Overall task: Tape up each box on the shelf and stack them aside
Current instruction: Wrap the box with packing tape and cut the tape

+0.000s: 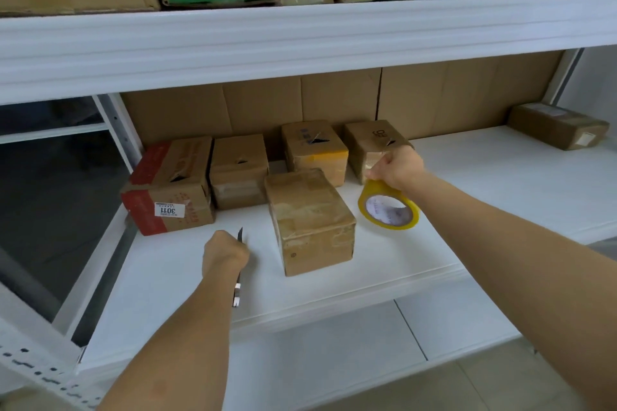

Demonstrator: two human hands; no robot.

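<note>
Item, white metal shelf [467, 177], middle tier: five small brown cardboard boxes. Far row, left to right: red-printed box with white label [168, 188], plain box [238, 170], yellow-banded box [314, 150], box with black lettering [370, 143]; all four show a dark gap at the top seam and look unsealed.

Item, plain brown cardboard box [312, 220], set near of the row, standing alone between our hands; its top looks already wrapped in clear tape.

Item, left hand [225, 253]: fingers curled round a dark-bladed utility knife [239, 264], blade pointing far.

Item, right hand [397, 165]: grips a yellow-rimmed roll of packing tape [389, 205], hanging just right of the near box, apart from it.

Step in hand, as we judge: taping the near box, or finishing it. Next call: check its seam, then move it aside and draw forward a box from the row.

Far right: one taped brown parcel [559, 125], well apart.
</note>
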